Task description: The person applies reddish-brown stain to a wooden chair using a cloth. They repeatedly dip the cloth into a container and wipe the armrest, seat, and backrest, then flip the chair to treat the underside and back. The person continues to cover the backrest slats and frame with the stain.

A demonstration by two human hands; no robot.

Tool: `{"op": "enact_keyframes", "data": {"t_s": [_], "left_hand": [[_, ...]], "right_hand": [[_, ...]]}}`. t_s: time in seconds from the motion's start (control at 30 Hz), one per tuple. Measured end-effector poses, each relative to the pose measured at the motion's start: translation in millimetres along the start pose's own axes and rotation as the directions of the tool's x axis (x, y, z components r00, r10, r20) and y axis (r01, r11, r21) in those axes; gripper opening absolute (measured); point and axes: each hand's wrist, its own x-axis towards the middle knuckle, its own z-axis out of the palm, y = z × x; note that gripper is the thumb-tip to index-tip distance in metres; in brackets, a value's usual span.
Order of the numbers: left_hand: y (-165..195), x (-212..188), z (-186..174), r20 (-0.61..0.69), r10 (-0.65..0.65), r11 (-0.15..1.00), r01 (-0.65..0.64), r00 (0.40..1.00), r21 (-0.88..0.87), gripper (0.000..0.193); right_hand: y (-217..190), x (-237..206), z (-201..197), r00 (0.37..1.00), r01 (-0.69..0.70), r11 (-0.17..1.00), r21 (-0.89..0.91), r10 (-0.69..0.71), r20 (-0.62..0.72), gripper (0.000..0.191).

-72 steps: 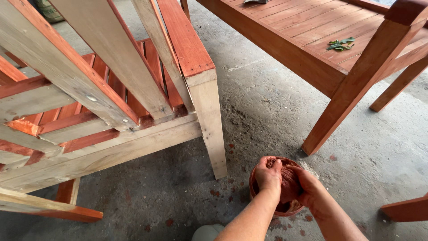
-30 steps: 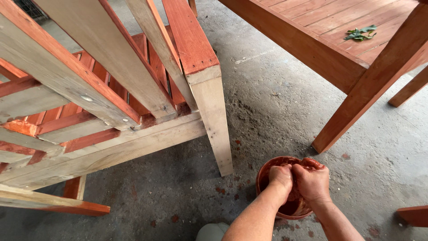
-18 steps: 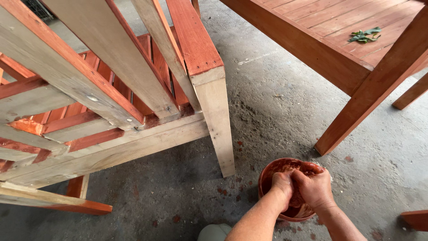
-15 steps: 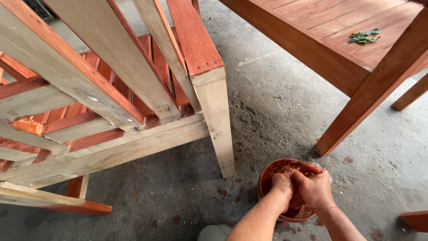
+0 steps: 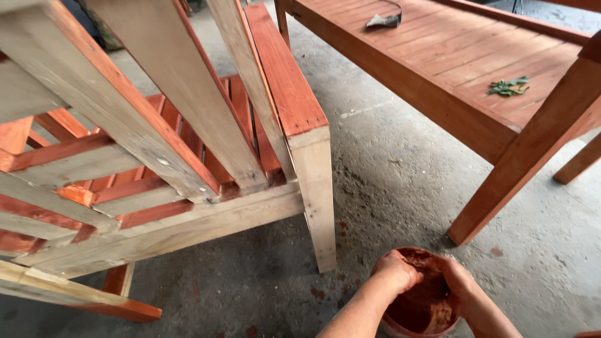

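Observation:
A round bowl (image 5: 421, 308) of red-brown wood stain sits on the concrete floor at the bottom of the view. My left hand (image 5: 397, 270) curls over its left rim and my right hand (image 5: 459, 285) curls over its right rim. Both hands are smeared with the same red-brown colour. Whether a rag lies inside the bowl is unclear. Just left of the bowl stands the bare pale leg (image 5: 316, 206) of a slatted wooden chair frame, whose upper rail (image 5: 285, 72) is stained red-brown.
A large stained wooden bench (image 5: 438, 69) fills the upper right, its leg (image 5: 519, 163) standing just beyond the bowl. Green leaves (image 5: 508, 86) and a grey rag (image 5: 383, 20) lie on it. Stain drips (image 5: 341, 225) spot the floor.
My hands were pressed together over the bowl; now they are apart, one on each side of the rim. The view has tilted up, showing more of the bench.

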Motion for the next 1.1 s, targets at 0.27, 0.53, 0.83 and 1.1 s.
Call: {"op": "enact_keyframes", "data": {"t_s": [0.27,0.53,0.83,1.1], "left_hand": [[33,-19,-21,-0.101,0.436,0.876,-0.395,0.894,0.277,0.015],[77,-31,-62,-0.113,0.636,0.761,-0.645,0.764,-0.078,0.021],[83,-57,-147,-0.336,0.738,0.542,-0.81,0.586,-0.223,0.025],[30,-127,-237,-0.54,0.495,0.324,-0.721,0.681,-0.612,0.038]], "right_hand": [[-9,-8,6,0.991,0.133,0.964,-0.231,-0.137,0.002,0.035],[-50,-10,18,0.922,0.356,0.934,-0.022,-0.347,0.172,0.054],[-83,-30,69,0.717,0.558,0.83,-0.004,-0.479,0.506,0.042],[-79,-83,194,0.695,0.501,0.862,0.078,-0.455,0.557,0.044]]}}
